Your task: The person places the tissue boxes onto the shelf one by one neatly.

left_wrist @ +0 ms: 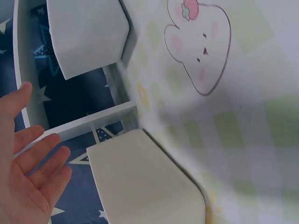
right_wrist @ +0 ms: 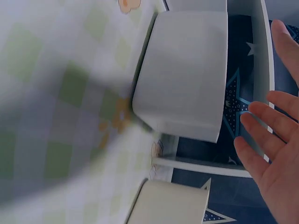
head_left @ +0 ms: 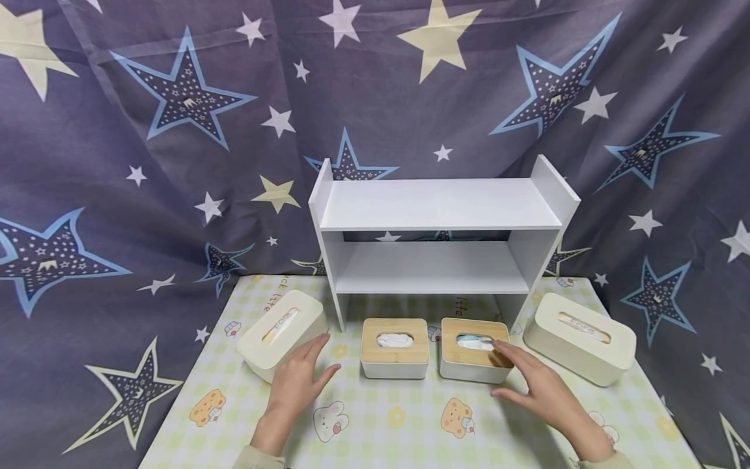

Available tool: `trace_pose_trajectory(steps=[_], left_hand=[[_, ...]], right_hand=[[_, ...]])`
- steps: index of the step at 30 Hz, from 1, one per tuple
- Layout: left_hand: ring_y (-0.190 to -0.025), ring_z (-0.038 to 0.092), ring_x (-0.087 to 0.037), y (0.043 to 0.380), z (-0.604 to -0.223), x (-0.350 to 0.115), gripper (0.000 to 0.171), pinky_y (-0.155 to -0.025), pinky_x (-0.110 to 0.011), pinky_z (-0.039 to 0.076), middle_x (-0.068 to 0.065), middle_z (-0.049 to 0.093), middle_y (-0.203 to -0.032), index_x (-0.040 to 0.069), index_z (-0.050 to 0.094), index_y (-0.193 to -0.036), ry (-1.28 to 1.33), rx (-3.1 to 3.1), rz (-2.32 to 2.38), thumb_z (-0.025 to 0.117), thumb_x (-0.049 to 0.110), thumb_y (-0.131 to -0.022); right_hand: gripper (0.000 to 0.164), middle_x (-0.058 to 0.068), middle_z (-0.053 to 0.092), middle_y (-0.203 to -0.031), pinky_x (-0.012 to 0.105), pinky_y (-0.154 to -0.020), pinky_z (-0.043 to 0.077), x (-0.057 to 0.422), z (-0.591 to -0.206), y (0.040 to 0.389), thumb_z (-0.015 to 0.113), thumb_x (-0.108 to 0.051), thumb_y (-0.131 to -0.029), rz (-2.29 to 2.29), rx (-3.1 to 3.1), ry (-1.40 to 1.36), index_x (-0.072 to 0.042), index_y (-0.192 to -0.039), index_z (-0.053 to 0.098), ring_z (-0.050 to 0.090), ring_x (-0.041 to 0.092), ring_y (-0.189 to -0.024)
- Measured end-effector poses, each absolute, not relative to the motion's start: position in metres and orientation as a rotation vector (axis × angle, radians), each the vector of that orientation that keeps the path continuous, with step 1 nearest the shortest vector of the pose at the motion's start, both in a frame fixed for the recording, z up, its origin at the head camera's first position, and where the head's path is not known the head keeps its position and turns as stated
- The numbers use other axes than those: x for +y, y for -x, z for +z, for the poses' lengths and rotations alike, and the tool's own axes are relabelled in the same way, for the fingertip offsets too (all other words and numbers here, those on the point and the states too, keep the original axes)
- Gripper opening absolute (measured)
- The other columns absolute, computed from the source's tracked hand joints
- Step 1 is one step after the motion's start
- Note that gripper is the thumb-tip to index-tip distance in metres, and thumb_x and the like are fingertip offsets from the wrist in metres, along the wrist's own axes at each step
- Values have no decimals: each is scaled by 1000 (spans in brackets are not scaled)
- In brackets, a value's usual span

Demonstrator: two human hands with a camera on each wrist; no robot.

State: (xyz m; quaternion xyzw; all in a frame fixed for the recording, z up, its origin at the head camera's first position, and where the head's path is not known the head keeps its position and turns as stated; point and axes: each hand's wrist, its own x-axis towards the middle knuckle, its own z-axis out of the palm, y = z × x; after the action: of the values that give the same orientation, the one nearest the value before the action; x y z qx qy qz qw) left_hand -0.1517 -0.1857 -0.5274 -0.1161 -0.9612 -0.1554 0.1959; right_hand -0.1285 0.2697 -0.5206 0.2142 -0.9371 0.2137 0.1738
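Your left hand (head_left: 295, 381) has its fingers loosely spread, holding nothing, just beside the left cream tissue box (head_left: 288, 337), a smooth, long block with rounded corners and an oval slot, lying at a slant on the surface (head_left: 375, 436). Your right hand (head_left: 545, 394), fingers also apart and free of any grip, is near the right edge of the right wood-lidded tissue box (head_left: 471, 357), whose pale grained top sits on a smooth, whitish base, with soft tissue showing through its oval opening. Its match, the left wood-lidded tissue box (head_left: 395, 358), stands between your hands. The right cream tissue box (head_left: 580, 340) lies angled beyond your right hand. Behind stands a flat-boarded white shelf (head_left: 433, 207), before a creased, star-printed dark curtain (head_left: 146, 215).
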Motion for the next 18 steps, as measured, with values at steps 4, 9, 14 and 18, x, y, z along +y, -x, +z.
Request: trace_pose_trajectory(steps=[4, 9, 14, 18], left_hand=[[-119, 65, -31, 153, -530, -181, 62, -92, -49, 59, -8, 65, -135, 14, 61, -136, 287, -2691, -546, 80, 40, -82], [-121, 64, -32, 155, -534, -174, 61, -99, -48, 57, -11, 65, -136, 13, 61, -135, 263, -2682, -684, 80, 37, -83], [-124, 62, -33, 155, -537, -168, 62, -103, -49, 54, -11, 63, -139, 14, 59, -138, 219, -2708, -815, 79, 38, -84], [-124, 62, -33, 156, -540, -163, 62, -103, -49, 54, -10, 62, -140, 14, 58, -138, 177, -2720, -918, 78, 38, -84]], right_hand=[[81, 14, 62, -137, 52, -94, 56, 261, -525, 129, 89, -36, -69, 616, -2636, -622, -7, -138, 57, 62, 33, -121], [79, 16, 61, -138, 53, -94, 56, 251, -529, 129, 88, -36, -71, 660, -2615, -632, -8, -138, 57, 62, 35, -121], [80, 16, 60, -139, 56, -96, 55, 240, -533, 130, 88, -33, -71, 739, -2620, -627, -8, -140, 56, 61, 38, -122], [80, 13, 60, -141, 56, -98, 54, 231, -535, 131, 88, -33, -72, 789, -2621, -619, -10, -141, 55, 60, 37, -125]])
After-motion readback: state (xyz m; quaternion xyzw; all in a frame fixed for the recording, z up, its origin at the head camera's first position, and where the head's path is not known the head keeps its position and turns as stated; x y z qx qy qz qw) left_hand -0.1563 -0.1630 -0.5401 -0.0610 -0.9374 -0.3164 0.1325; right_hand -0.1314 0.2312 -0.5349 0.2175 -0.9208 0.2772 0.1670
